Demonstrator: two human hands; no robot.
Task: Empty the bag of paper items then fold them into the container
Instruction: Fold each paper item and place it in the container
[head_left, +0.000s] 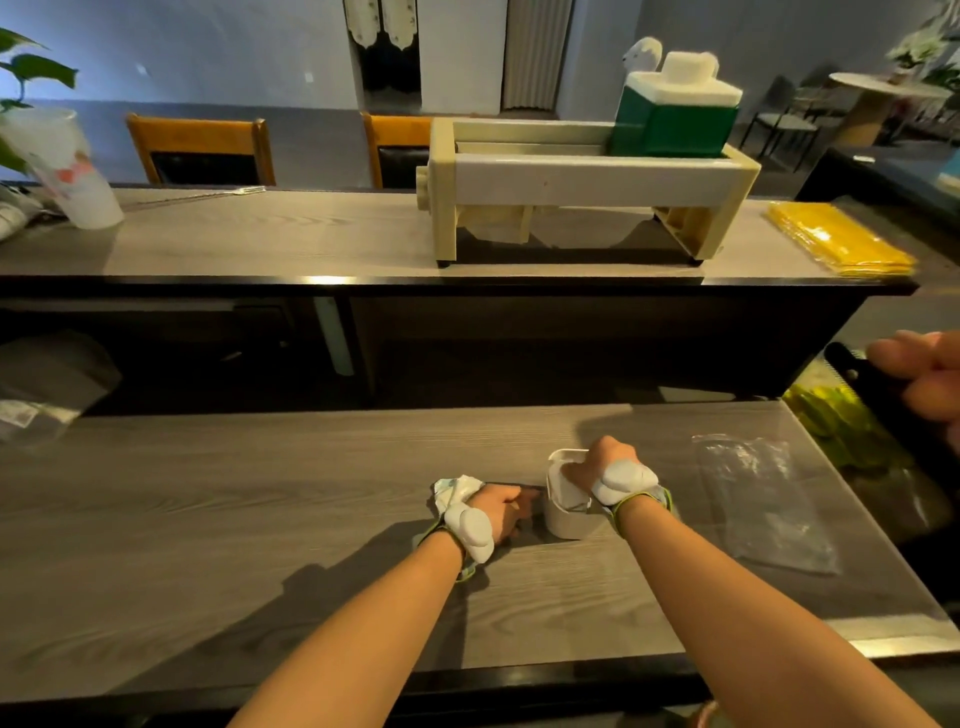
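The right hand (597, 467) has its grip closed, fingers pushed down into the small white plastic container (566, 514) and pressing white folded paper (569, 491) inside it. Just beside it, the left hand (501, 512) is closed around a crumpled white paper item (454, 491), resting on the grey wood-grain desk (208, 519). The clear plastic bag (763, 499) lies flat to the right, near the container but apart from it

Café or small eatery, seen from behind a service counter: two-level wood-grain tabletop (260, 493), cream dispenser rack (587, 182) holding a green-and-white jug (670, 114), takeaway cup (72, 171), stack of yellow napkins (836, 239), customer chairs (200, 150) and a round dining table (883, 91) beyond.
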